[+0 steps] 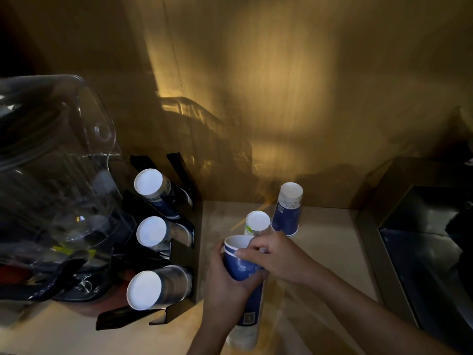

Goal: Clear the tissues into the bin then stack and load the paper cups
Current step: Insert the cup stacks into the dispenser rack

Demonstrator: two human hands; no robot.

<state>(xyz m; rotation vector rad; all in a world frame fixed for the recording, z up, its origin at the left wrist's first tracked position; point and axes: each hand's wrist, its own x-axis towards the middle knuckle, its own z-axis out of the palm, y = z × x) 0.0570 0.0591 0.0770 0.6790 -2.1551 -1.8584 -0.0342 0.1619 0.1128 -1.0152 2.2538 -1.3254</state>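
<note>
1. On the tabletop (320,252), my left hand (225,283) grips a stack of blue paper cups (245,290).
2. My right hand (271,254) pinches its top cup's rim.
3. Two inverted cups (288,208) stand just behind; a black cup rack (179,252) sits left.

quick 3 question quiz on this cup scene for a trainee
1. True or false: the black cup rack holds three rows of cups lying on their sides.
2. How many cups stand upside down on the counter behind the hands?
3. What does the left hand grip? A) a tissue B) the blue cup stack C) the clear jug

Key
1. True
2. Two: a blue cup and a white cup
3. B; the right hand is at its top cup.
</note>
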